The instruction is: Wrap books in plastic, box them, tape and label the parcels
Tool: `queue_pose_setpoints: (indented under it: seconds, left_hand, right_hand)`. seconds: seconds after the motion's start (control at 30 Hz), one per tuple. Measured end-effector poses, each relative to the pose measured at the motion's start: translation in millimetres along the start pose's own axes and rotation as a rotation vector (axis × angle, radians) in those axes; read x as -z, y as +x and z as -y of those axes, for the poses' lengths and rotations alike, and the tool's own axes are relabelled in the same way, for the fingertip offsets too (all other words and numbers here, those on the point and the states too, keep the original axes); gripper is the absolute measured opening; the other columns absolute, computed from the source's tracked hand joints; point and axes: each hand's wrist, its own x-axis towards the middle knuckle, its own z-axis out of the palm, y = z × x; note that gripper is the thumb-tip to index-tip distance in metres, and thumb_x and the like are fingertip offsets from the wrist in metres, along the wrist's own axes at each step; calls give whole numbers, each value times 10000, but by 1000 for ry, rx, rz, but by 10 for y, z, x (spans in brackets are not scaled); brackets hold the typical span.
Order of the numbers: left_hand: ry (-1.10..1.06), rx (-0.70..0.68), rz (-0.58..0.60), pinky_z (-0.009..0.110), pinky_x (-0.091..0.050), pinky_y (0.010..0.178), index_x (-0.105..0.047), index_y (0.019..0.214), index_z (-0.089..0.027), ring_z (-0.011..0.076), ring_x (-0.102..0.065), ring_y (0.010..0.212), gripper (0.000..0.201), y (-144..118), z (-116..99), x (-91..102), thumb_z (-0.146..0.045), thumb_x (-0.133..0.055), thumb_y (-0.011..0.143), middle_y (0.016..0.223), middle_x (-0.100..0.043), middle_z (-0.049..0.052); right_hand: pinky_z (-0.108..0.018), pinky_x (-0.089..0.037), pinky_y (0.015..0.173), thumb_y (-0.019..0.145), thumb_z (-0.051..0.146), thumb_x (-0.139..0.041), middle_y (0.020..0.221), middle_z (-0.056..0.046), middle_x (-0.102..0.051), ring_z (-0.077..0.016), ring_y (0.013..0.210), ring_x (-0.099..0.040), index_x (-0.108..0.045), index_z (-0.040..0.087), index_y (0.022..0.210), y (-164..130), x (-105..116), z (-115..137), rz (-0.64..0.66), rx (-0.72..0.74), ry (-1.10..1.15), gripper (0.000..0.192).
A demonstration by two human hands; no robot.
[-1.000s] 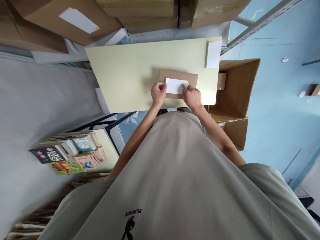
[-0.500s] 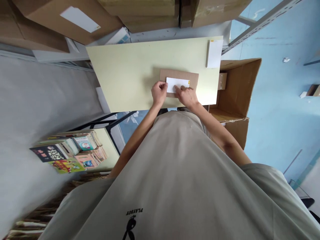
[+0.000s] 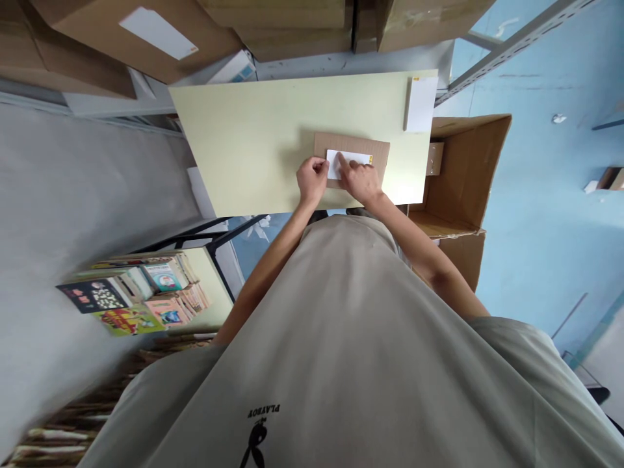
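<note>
A white label [image 3: 333,171] with a small yellow mark at its right end lies on a flat brown cardboard parcel [image 3: 377,147] near the table's front edge. My left hand [image 3: 312,180] is closed at the label's left end, thumb and fingers pinched on its edge. Over the lower right of the label is my right hand [image 3: 361,182], its index finger stretched out onto the white surface and its other fingers bent. It holds nothing, and it hides part of the label and the parcel's lower edge.
A stack of white labels [image 3: 422,104] lies at the pale table's [image 3: 244,130] far right corner. An open carton [image 3: 468,169] stands off the right edge. Large boxes [image 3: 292,39] line the shelf behind. Books [image 3: 146,292] are piled at lower left.
My right index finger has slid up and slightly left across the label, with the hand following a little. My left hand has kept its pinch at the label's left end.
</note>
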Motion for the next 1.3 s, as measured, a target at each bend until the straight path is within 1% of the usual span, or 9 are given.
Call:
queue_pose_setpoints:
  seconds: [0.13, 0.33, 0.47, 0.67, 0.8, 0.97, 1.1, 1.2, 1.3]
  left_hand:
    - [7, 7, -7, 403, -607, 1002, -745, 878, -281, 265, -768, 949, 183, -16, -6, -3, -238, -830, 1035, 941, -832, 49]
    - [18, 5, -10, 416, -614, 1064, -724, 929, -285, 269, -799, 1002, 160, -53, -15, 3, -261, -810, 1062, 1017, -852, 66]
    - [1, 13, -19, 383, -624, 1008, -714, 987, -285, 244, -803, 981, 180, -51, -5, 16, -193, -868, 1008, 918, -805, 25]
    - [-57, 87, 42, 327, -603, 896, -670, 1027, -280, 184, -734, 846, 372, 38, 43, 65, -94, -947, 863, 816, -695, -54]
    - [-71, 107, 133, 285, -530, 803, -629, 998, -272, 144, -668, 767, 468, 124, 66, 137, -41, -985, 801, 782, -617, -89]
    - [-78, 92, 284, 271, -481, 749, -637, 1003, -261, 123, -587, 715, 585, 195, 75, 262, 158, -877, 674, 785, -579, -104]
    - [-60, 83, 334, 268, -470, 738, -637, 1034, -259, 118, -569, 711, 586, 222, 83, 315, 140, -852, 663, 809, -594, -105]
    - [-30, 62, 337, 276, -487, 752, -626, 1030, -262, 134, -597, 730, 549, 231, 93, 320, 86, -863, 678, 807, -597, -98]
    - [23, 27, 337, 298, -535, 819, -626, 1050, -267, 159, -634, 787, 541, 226, 127, 334, 60, -851, 683, 830, -619, -79]
  right_hand:
    - [-454, -523, 1044, 1251, 276, -342, 1470, -272, -801, -364, 1200, -769, -449, 150, 1911, 58, -9, 13, 7, 63, 5, 680]
    - [-409, -500, 1059, 1263, 299, -254, 1454, -257, -798, -340, 1238, -719, -378, 118, 1932, 10, -47, 5, -38, 92, 2, 704]
    - [-424, -481, 1087, 1241, 249, -303, 1489, -254, -781, -344, 1281, -709, -375, 152, 1948, -8, -62, 3, -23, 127, -14, 717]
    - [-427, -518, 1005, 1226, 209, -428, 1398, -257, -828, -359, 1168, -766, -306, 126, 1968, 174, 3, 142, 2, -11, 25, 757]
    - [-491, -515, 1111, 1218, 165, -318, 1514, -279, -760, -388, 1267, -741, -253, 131, 1983, 106, -62, 164, 31, 36, 8, 768]
    - [-535, -459, 1196, 1181, 113, -273, 1592, -262, -692, -392, 1350, -655, -315, 205, 1979, -144, -247, 61, 23, 186, 8, 804]
    - [-531, -437, 1169, 1195, 140, -334, 1573, -254, -682, -379, 1293, -623, -374, 241, 1962, -169, -316, 7, 0, 220, 24, 775]
    - [-502, -435, 1145, 1217, 162, -372, 1516, -221, -702, -363, 1271, -610, -459, 288, 1930, -242, -349, -54, -16, 205, 24, 729]
    - [-497, -466, 1128, 1208, 146, -420, 1446, -209, -729, -362, 1264, -620, -589, 302, 1858, -519, -444, -228, -92, 79, 59, 690]
